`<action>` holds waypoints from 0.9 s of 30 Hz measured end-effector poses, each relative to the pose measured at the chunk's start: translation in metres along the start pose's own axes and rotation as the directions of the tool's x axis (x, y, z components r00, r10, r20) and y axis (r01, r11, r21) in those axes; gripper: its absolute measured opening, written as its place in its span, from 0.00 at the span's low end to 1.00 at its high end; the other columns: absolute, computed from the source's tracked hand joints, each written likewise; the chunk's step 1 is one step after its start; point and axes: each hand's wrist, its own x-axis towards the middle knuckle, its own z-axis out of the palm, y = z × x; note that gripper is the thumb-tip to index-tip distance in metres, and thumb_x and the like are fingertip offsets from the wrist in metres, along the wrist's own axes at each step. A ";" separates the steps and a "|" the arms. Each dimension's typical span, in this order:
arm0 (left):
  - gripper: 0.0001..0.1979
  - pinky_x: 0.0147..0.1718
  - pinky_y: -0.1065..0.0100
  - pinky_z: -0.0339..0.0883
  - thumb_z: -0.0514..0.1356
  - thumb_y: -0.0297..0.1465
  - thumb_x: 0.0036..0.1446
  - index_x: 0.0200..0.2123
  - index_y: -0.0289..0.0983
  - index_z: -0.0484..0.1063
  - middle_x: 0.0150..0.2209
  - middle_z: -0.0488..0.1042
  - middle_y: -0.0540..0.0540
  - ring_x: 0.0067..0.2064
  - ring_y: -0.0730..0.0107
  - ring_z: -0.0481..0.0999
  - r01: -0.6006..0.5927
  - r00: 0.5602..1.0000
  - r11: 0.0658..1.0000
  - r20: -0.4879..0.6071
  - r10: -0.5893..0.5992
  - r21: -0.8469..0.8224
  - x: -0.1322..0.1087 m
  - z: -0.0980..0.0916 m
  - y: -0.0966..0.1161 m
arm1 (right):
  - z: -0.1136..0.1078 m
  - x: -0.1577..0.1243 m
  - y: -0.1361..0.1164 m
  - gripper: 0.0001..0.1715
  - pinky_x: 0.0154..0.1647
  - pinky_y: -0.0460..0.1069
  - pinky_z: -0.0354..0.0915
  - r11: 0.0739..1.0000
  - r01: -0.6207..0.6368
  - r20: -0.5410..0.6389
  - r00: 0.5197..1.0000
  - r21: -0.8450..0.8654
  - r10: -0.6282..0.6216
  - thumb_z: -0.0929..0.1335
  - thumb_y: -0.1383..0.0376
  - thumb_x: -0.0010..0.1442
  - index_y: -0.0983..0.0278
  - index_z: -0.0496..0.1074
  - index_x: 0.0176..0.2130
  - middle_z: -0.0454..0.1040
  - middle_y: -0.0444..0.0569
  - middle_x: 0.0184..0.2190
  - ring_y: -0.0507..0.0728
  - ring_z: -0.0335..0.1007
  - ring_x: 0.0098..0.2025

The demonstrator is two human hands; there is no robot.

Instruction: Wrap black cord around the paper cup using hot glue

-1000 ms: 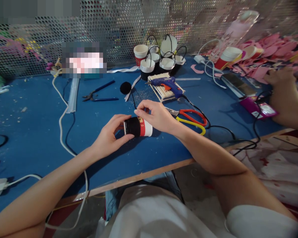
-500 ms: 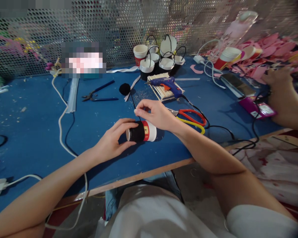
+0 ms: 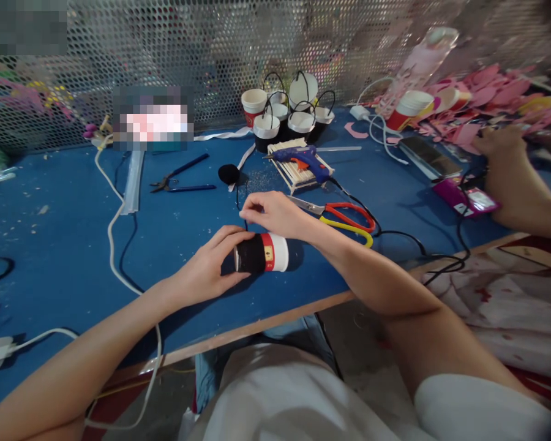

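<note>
A paper cup [image 3: 275, 252] lies on its side near the front of the table, its lower part wrapped in black yarn and its red band and white rim bare. My left hand [image 3: 213, 260] grips it around the base end, thumb below and fingers above. Just above the cup, my right hand [image 3: 270, 213] pinches the black yarn [image 3: 237, 199] between thumb and fingertips. That strand runs back to a small black yarn ball [image 3: 228, 174] on the table. Scissors [image 3: 349, 220] with red and yellow handles lie beyond my right wrist.
A blue glue gun [image 3: 303, 160] rests on a small stick rack [image 3: 288, 177]. Behind stand several cups with black handles [image 3: 300, 122]. Pliers [image 3: 179, 174] and clear sticks [image 3: 132, 184] lie left. At right are a phone [image 3: 429, 156], pink pieces [image 3: 482, 98] and another person's arm [image 3: 518, 177].
My right hand has moved slightly left with the yarn, and the strand by the ball hangs slacker. My left hand still holds the cup. The view has shifted a little.
</note>
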 end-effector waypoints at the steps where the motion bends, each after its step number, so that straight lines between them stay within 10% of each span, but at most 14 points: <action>1: 0.28 0.50 0.58 0.68 0.60 0.31 0.53 0.56 0.39 0.56 0.53 0.61 0.39 0.54 0.57 0.65 0.023 1.000 0.999 0.000 -0.023 -0.023 0.000 0.000 0.000 | -0.004 0.000 0.000 0.11 0.29 0.46 0.58 0.999 -0.029 -0.054 0.998 -0.027 0.028 0.63 0.61 0.59 0.65 0.68 0.28 0.71 0.43 0.20 0.49 0.66 0.25; 8: 0.30 0.47 0.58 0.70 0.62 0.30 0.50 0.56 0.41 0.57 0.52 0.65 0.42 0.50 0.61 0.69 0.168 0.983 0.970 -0.046 -0.178 -0.176 0.001 0.000 -0.010 | -0.071 0.008 0.017 0.16 0.40 0.51 0.62 0.884 -0.221 -0.520 0.853 -0.413 -0.030 0.60 0.72 0.55 0.65 0.69 0.43 0.75 0.50 0.36 0.55 0.69 0.36; 14: 0.29 0.40 0.62 0.72 0.62 0.28 0.50 0.55 0.42 0.57 0.52 0.63 0.43 0.45 0.65 0.71 0.181 0.982 0.970 -0.032 -0.189 -0.160 0.002 -0.001 -0.010 | -0.097 0.021 0.064 0.13 0.41 0.56 0.63 0.613 -0.491 -0.385 0.870 -0.619 0.308 0.65 0.68 0.50 0.73 0.73 0.35 0.73 0.61 0.33 0.63 0.68 0.38; 27: 0.27 0.46 0.59 0.70 0.62 0.32 0.51 0.54 0.41 0.60 0.51 0.65 0.42 0.48 0.64 0.71 0.159 0.978 0.955 -0.091 -0.187 -0.250 0.002 0.002 -0.012 | -0.088 0.011 0.076 0.27 0.41 0.55 0.63 0.778 -0.539 -0.587 0.759 -0.323 0.282 0.66 0.68 0.47 0.70 0.64 0.48 0.72 0.58 0.40 0.63 0.68 0.42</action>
